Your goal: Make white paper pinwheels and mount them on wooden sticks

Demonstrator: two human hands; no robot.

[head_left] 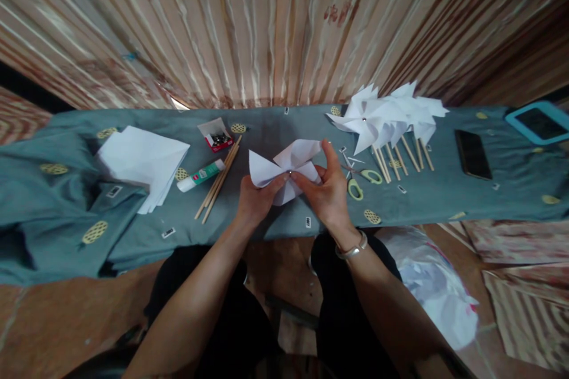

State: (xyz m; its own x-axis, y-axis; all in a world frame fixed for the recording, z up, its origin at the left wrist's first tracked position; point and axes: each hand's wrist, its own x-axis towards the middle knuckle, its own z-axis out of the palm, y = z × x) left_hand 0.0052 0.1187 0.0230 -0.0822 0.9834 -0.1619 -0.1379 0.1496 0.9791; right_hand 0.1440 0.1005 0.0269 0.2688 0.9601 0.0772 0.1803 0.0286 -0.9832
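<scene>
Between my two hands, over the middle of the cloth-covered table, is a white paper pinwheel (296,154) with a small metal pin at its centre. My left hand (258,198) grips its lower left side, the thumb reaching to the pin. My right hand (326,189) is closed on the right side, its thumb also at the pin and the index finger raised along a blade. The fingers behind the paper are hidden, and I cannot tell whether a stick is there. Several wooden sticks (220,180) lie left of my left hand. Green-handled scissors (355,180) lie right of my right hand.
A red box of metal pins (219,136), a glue stick (201,176) and white paper sheets (140,157) lie to the left. Finished pinwheels on sticks (386,115), a dark phone (472,154) and a blue-framed tablet (540,121) are right. A plastic bag (433,284) stands on the floor.
</scene>
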